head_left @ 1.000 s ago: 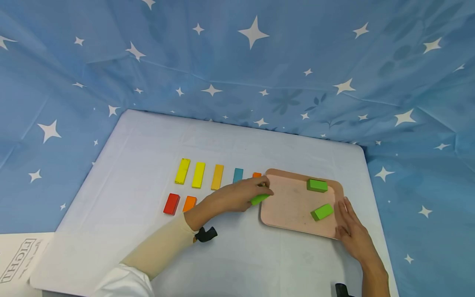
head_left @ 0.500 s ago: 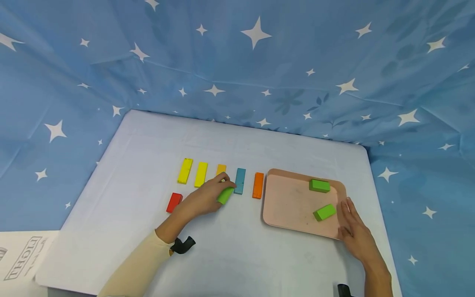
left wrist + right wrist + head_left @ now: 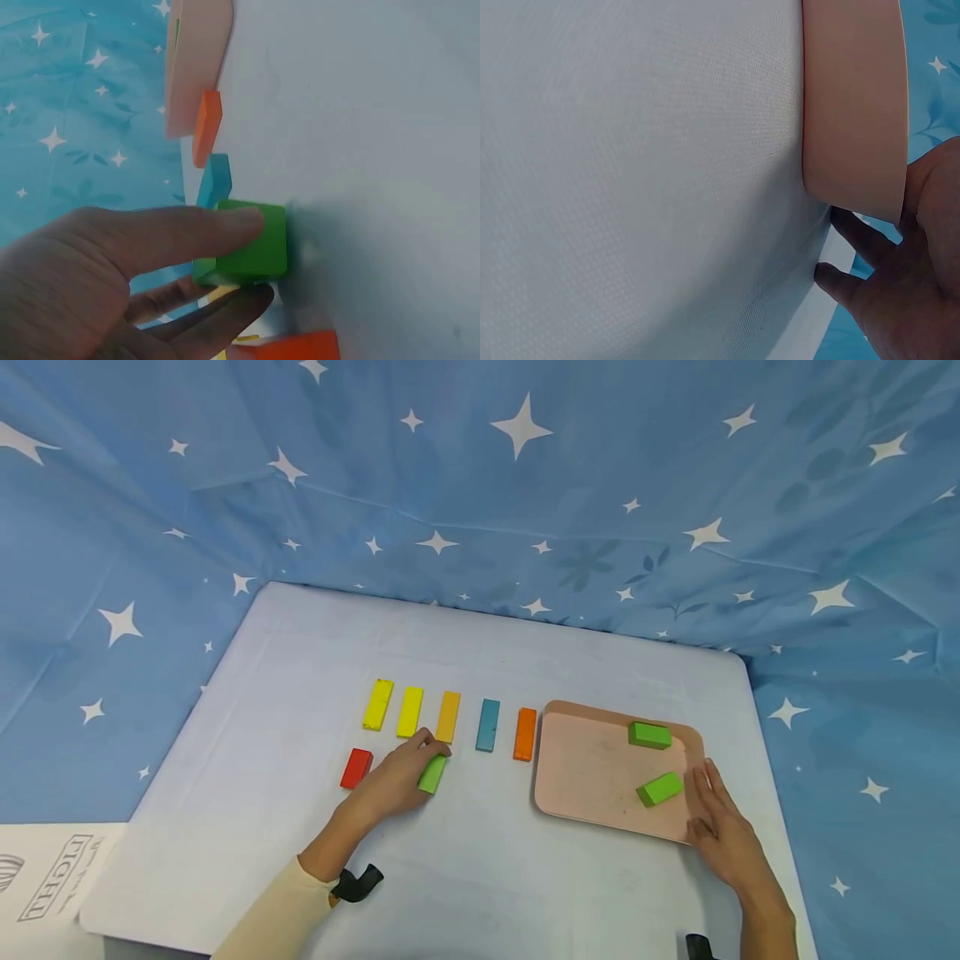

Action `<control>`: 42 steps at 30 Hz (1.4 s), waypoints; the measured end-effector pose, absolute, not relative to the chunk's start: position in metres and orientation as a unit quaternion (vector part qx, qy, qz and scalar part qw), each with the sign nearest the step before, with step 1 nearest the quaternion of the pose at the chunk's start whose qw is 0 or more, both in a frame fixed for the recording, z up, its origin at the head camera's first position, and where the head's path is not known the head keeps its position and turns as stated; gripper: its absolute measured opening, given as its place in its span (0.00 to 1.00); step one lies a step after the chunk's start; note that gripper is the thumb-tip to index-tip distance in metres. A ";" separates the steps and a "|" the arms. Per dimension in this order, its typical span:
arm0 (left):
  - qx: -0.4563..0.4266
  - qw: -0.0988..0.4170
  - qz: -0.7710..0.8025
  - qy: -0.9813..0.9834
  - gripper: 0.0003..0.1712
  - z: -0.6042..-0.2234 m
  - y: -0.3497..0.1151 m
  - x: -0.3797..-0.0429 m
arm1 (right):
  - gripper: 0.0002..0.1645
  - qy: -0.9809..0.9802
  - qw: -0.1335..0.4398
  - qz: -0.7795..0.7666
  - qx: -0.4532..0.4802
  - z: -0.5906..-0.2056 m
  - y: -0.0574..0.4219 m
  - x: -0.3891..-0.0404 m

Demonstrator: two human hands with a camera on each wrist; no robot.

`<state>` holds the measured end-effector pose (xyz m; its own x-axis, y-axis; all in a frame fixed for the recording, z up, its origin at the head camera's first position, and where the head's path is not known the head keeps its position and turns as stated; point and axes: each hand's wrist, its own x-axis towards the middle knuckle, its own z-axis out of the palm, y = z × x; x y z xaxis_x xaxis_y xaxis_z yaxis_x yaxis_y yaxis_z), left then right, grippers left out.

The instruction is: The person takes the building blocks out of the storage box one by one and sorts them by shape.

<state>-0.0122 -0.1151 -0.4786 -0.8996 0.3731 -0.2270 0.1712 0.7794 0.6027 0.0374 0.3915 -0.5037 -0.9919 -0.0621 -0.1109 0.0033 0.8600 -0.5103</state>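
Observation:
My left hand [image 3: 401,777] pinches a green block [image 3: 432,774] between thumb and fingers, just in front of the amber block [image 3: 448,717]. In the left wrist view the thumb lies across the green block [image 3: 259,240]; whether it touches the table cannot be told. An orange-red block [image 3: 300,346] shows beside the fingers there. My right hand [image 3: 723,839] rests with straight fingers along the right edge of the pink tray [image 3: 577,768]. Two green blocks lie in the tray, one near its back wall [image 3: 649,735], another block [image 3: 660,789] nearer the hand.
Two yellow blocks [image 3: 378,704], a blue block [image 3: 487,725] and an orange block [image 3: 524,734] form a row with the amber one. A red block [image 3: 356,768] lies left of my left hand. Printed paper [image 3: 56,877] is at the table's left corner; blue curtain [image 3: 480,485] hangs behind.
My left hand has carried the green block leftward from the tray's left edge to in front of the amber block. The right hand stays at the tray.

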 end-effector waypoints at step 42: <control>0.188 0.137 0.281 0.931 0.40 -0.468 -0.114 -0.005 | 0.51 0.963 0.060 -0.262 -0.009 -0.504 0.391 0.037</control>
